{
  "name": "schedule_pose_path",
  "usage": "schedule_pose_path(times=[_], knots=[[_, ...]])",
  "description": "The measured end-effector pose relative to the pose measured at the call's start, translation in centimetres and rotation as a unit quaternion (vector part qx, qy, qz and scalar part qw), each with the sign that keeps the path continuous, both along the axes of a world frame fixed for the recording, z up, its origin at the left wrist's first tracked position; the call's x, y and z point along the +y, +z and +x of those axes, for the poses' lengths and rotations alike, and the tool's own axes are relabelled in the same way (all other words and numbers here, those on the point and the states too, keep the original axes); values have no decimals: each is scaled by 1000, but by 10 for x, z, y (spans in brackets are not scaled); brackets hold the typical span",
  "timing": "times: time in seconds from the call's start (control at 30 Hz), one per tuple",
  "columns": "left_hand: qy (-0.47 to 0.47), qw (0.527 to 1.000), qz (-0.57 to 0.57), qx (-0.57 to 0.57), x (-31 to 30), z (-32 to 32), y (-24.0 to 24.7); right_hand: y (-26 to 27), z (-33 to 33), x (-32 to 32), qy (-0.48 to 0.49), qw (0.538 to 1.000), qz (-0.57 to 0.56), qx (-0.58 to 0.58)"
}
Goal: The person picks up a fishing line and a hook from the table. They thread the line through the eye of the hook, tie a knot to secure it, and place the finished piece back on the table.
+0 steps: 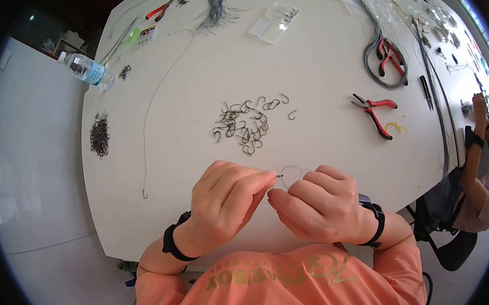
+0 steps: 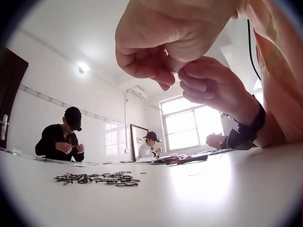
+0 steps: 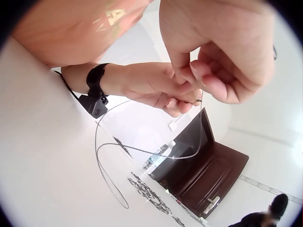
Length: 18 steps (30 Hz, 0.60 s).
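The left hand (image 1: pixel 228 196) and the right hand (image 1: pixel 324 201) meet above the near edge of the table (image 1: pixel 319 90), just in front of an orange shirt. The left grip is clamped on a small dark hook (image 1: pixel 279 176), or what looks like one; the fingers cover most of it, so its shape is hard to be sure of. The right grip is together too, thumb and finger pinching a thin line (image 3: pixel 97 152). In the right wrist view the line hangs below both hands in a wide loop.

Beyond the hands lies a loose pile of hooks (image 1: pixel 240 125), with a few strays on its right. Further left sits a denser dark heap (image 1: pixel 100 135), and a bottle (image 1: pixel 88 70) leans above it. A long strand (image 1: pixel 149 104) curves down the table between the heap and the pile, ending in a hook. On the right, pliers (image 1: pixel 370 105) with red and black handles lie spread beside yellow scraps (image 1: pixel 396 127), with a pen (image 1: pixel 426 93) near them. In the left wrist view two people in dark caps sit across the room.
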<state>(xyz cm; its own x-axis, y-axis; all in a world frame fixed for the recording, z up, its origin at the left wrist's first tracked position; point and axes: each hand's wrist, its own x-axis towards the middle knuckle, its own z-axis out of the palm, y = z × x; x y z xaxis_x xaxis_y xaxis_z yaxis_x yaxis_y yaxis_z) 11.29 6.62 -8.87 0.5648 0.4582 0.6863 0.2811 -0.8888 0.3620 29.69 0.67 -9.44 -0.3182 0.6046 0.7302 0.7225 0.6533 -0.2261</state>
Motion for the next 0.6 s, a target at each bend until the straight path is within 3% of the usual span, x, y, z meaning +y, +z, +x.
schedule_pose_path(times=[0.6], knots=[[-82, 988, -134, 9, 2, -5, 6, 5, 18, 16, 4, 990, -91, 108]])
